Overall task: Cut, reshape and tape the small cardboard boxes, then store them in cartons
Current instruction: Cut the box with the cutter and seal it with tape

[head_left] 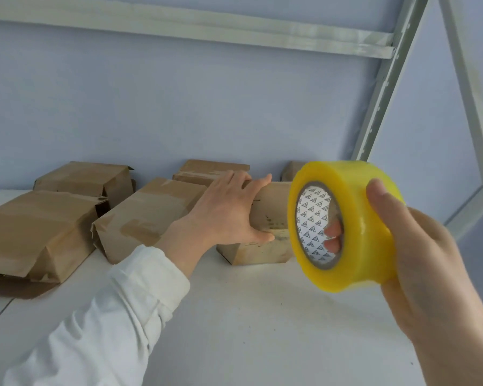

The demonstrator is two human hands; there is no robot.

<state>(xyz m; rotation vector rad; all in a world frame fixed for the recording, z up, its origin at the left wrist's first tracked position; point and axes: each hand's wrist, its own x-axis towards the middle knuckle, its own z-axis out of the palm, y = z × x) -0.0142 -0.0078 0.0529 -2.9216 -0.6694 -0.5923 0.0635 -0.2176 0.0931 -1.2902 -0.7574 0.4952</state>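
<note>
My left hand (pixel 229 215) is gripping the small box (pixel 262 252); my right hand (pixel 424 268) is holding the tape roll (pixel 357 218), hiding the box's end.

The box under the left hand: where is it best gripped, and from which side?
Probably its left end, from above and the front: the box lies flat, top and front faces free. The left hand spans them there, thumb in front. A neighbour box crowds its left.

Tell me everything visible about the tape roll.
The tape roll is wide, glossy translucent yellow film on a core printed inside with small triangles. Held in the air on edge, its opening faces left. The right hand grips it, thumb over the outside, fingers through the core. It hides part of a box.
</note>
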